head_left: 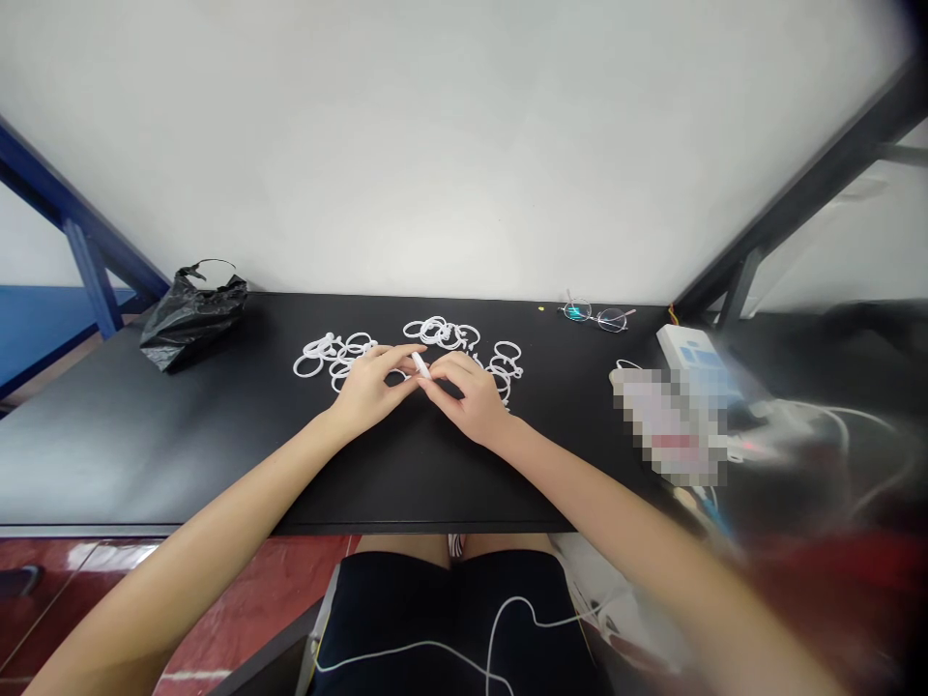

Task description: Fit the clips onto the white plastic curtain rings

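Observation:
Both hands meet over the black table, pinching one small white plastic ring (421, 365) seen nearly edge-on. My left hand (371, 385) grips its left side between thumb and fingers. From the right, the fingertips of my right hand (470, 391) press on the same piece. White curtain rings with small eyelets surround the hands. One loose group of rings (310, 365) lies to the left, another cluster (439, 332) sits behind, and more rings (507, 351) rest at the right, partly covered by my right hand.
A black plastic bag (194, 317) stands at the left back. Eyeglasses (611, 320) lie near the wall. On the right are a white and blue box (685, 348), a blurred-out item (667, 425) and white cables (845, 416). Slanted metal beams (790, 159) flank the table.

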Available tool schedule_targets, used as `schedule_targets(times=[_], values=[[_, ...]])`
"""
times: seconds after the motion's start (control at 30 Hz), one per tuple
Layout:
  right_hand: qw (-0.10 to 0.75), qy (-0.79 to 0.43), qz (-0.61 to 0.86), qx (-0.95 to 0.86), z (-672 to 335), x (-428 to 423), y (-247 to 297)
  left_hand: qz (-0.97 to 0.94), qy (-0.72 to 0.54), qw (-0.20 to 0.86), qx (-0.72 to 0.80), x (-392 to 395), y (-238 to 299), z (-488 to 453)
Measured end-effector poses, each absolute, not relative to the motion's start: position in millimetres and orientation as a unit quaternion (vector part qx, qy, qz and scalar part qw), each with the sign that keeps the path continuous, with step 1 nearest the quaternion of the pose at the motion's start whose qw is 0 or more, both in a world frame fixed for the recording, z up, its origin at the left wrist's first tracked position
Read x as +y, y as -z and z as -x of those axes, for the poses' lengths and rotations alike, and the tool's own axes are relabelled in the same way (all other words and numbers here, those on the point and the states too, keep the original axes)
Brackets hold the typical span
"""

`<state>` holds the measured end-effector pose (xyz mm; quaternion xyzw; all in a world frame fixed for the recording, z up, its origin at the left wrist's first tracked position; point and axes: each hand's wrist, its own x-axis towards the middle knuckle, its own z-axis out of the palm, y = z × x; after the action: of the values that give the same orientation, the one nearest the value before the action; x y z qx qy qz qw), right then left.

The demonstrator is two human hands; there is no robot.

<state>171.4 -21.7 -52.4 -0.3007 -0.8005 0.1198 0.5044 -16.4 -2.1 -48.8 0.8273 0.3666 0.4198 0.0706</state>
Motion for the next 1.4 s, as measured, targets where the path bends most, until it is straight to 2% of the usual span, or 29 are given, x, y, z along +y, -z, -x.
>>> schedule_targets(times=[0.47, 1.07, 1.4], values=[[0.488, -0.144, 0.313, -0.802, -171.6, -21.7, 56.1, -0.838, -0.380, 0.104, 0.378, -2.6, 41.4, 17.5], [0.478, -0.171, 0.307, -0.805, -172.5, -21.8, 57.4, -0.849, -0.349, 0.079, 0.389, -3.0, 39.0, 17.2], [0.490, -0.173, 0.355, -0.777, -172.5, -19.8, 55.8, -0.829, -0.387, 0.070, 0.397, 4.0, 47.9, 19.2]])
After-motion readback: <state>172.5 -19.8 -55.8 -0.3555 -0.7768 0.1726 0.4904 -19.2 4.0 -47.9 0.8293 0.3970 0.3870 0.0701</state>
